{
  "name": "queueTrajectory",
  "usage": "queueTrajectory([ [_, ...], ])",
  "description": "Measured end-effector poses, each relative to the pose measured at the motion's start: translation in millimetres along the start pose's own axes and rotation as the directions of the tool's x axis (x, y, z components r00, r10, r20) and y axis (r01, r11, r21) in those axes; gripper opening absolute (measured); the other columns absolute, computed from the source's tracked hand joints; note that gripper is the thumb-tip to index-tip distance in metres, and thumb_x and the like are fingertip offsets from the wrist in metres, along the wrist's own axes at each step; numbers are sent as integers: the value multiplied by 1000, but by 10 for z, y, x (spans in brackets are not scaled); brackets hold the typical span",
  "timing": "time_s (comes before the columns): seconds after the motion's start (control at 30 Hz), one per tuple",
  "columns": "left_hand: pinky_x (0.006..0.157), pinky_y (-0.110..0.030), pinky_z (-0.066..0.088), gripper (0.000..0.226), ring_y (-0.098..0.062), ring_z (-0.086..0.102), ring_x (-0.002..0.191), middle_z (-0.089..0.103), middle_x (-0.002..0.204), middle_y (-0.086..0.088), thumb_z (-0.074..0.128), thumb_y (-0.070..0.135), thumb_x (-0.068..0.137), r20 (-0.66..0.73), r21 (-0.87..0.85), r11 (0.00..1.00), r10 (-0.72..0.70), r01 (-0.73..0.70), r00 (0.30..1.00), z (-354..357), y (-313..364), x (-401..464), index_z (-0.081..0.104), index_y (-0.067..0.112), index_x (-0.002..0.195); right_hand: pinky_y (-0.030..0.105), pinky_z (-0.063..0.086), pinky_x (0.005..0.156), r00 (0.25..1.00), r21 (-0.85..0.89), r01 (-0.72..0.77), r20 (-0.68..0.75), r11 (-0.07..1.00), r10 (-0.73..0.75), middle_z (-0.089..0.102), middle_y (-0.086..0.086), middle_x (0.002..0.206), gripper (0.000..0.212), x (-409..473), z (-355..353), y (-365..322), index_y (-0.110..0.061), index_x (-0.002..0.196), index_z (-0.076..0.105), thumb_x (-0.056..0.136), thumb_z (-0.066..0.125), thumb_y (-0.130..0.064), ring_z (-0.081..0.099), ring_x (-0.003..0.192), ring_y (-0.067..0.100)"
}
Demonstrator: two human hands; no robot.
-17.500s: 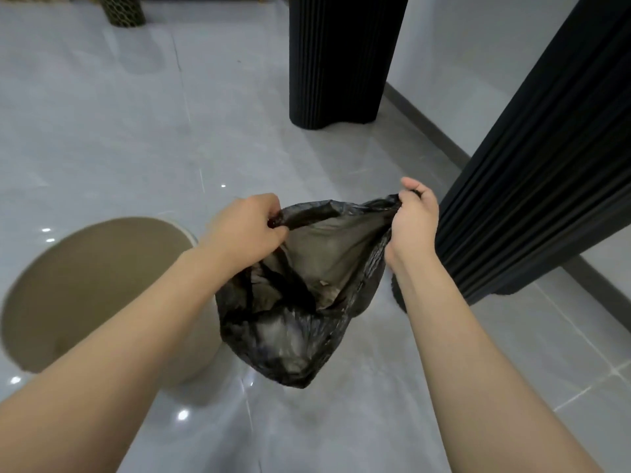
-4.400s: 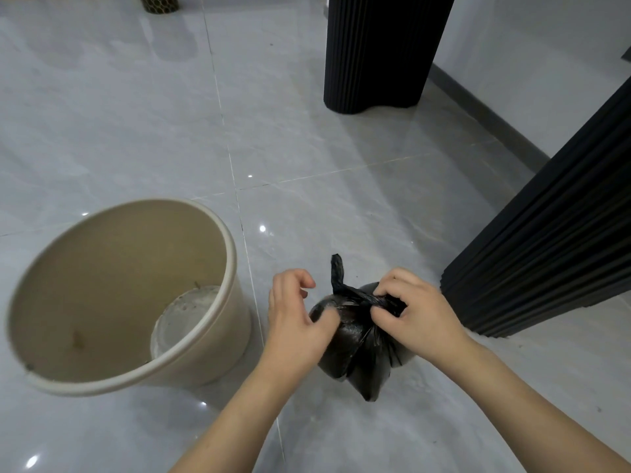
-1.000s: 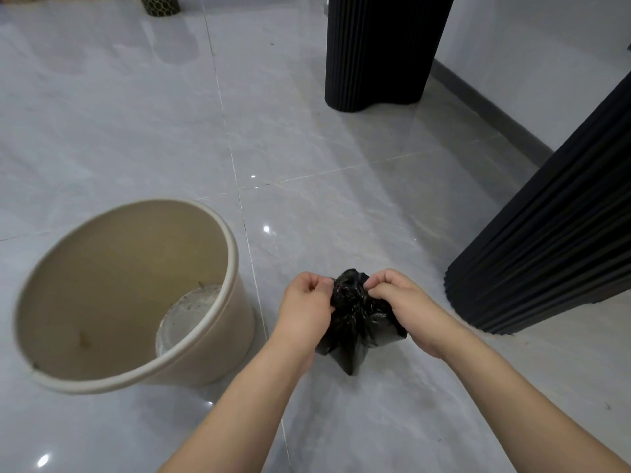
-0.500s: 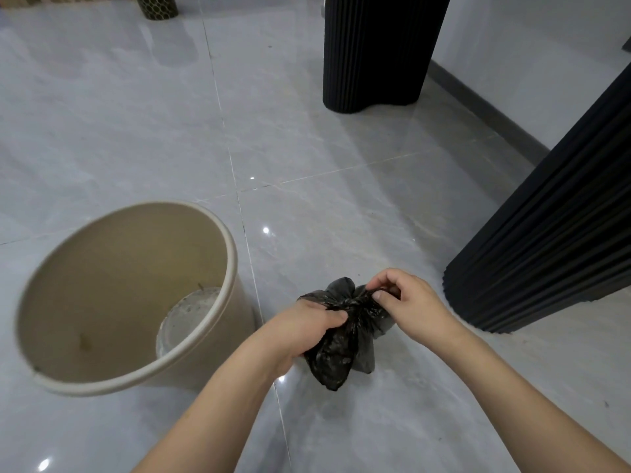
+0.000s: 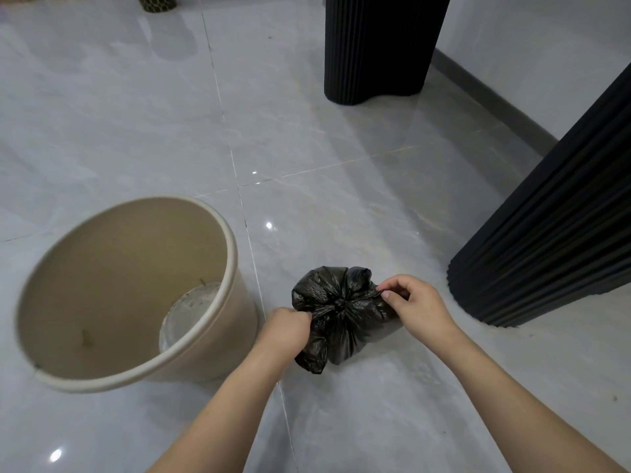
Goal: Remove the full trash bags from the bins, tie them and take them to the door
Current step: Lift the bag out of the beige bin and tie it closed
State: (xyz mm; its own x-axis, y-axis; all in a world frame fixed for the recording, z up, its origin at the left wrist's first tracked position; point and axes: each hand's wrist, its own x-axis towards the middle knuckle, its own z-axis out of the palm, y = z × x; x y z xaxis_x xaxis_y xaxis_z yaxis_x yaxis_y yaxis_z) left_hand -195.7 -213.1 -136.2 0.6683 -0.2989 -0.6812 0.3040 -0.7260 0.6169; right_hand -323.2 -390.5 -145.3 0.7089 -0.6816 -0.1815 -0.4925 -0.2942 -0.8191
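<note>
A small black trash bag (image 5: 341,312) hangs above the grey tiled floor between my two hands, bunched into a ball with a knot at its middle. My left hand (image 5: 288,331) is closed around the bag's left end. My right hand (image 5: 415,307) pinches the bag's right end between thumb and fingers. The beige round bin (image 5: 225,233) stands to the left of the bag with no bag inside; its dirty bottom shows.
A black ribbed column (image 5: 379,46) stands at the back, and another black ribbed column (image 5: 553,233) is close on the right. A grey wall with a dark skirting (image 5: 495,93) runs along the right. A patterned dark bin (image 5: 157,1) sits far back left.
My hands have drawn apart, pulling the bag's two ends outward, and a tight knot now shows in the middle. Earlier the bag was open and held by its rim.
</note>
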Motion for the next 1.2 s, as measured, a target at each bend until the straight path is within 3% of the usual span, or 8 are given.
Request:
queueTrajectory([
  [0.23,54,-29,26,40,-21,36,52,39,61,-5,52,28,85,-117,-26,992,118,-121,986,57,-57,135,37,18,49,15,40,67,999,27,-20,-39,999,21,67,-8,91,22,124,105,102,-33,80,67,89,62,-14,60,86,8],
  [0.4,64,-36,41,44,-32,38,61,41,85,-11,56,26,88,-188,-86,977,176,-194,966,131,-17,270,37,20,48,20,42,72,995,55,-44,-92,998,49,66,-4,92,18,248,223,217,-26,84,68,90,59,-12,59,89,12],
  [0.47,79,-42,47,41,-32,46,70,43,93,-9,59,26,89,-216,-118,972,176,-205,960,173,1,346,39,17,54,24,45,77,989,82,-59,-128,995,69,65,-4,92,18,305,265,273,-28,83,67,91,59,-14,59,91,14],
  [0.6,67,-37,44,28,-21,48,67,49,78,-6,59,28,86,-225,-242,938,193,-246,955,270,4,533,47,10,69,39,43,98,968,122,-134,-197,983,156,57,-5,98,14,412,377,397,-31,86,66,89,62,-18,54,106,19],
  [0.73,68,-27,46,3,-9,55,71,60,82,6,53,26,92,-216,-373,901,150,-224,965,412,68,716,55,23,94,35,42,105,935,418,-223,-164,881,315,63,-1,120,16,482,543,485,-24,109,64,94,57,-20,57,115,15],
  [0.9,74,-8,36,28,4,54,95,57,106,25,42,30,100,-175,-381,887,210,-263,962,624,195,882,48,39,125,37,54,85,920,539,-273,-95,797,379,74,0,92,25,545,704,499,-20,93,73,98,49,-25,67,87,13],
  [1.03,83,-18,36,28,-7,56,101,62,108,16,39,32,101,-250,-342,898,199,-279,948,704,227,901,57,30,122,36,53,82,895,603,-247,-157,758,417,74,3,89,26,601,747,404,-18,92,73,99,49,-25,65,83,16],
  [1.2,75,-16,39,28,-9,59,95,64,99,13,37,30,101,-280,-342,883,229,-320,932,634,365,786,61,24,113,37,52,81,882,586,-200,-242,785,405,73,3,85,29,640,667,163,-20,86,72,99,47,-25,65,83,19],
])
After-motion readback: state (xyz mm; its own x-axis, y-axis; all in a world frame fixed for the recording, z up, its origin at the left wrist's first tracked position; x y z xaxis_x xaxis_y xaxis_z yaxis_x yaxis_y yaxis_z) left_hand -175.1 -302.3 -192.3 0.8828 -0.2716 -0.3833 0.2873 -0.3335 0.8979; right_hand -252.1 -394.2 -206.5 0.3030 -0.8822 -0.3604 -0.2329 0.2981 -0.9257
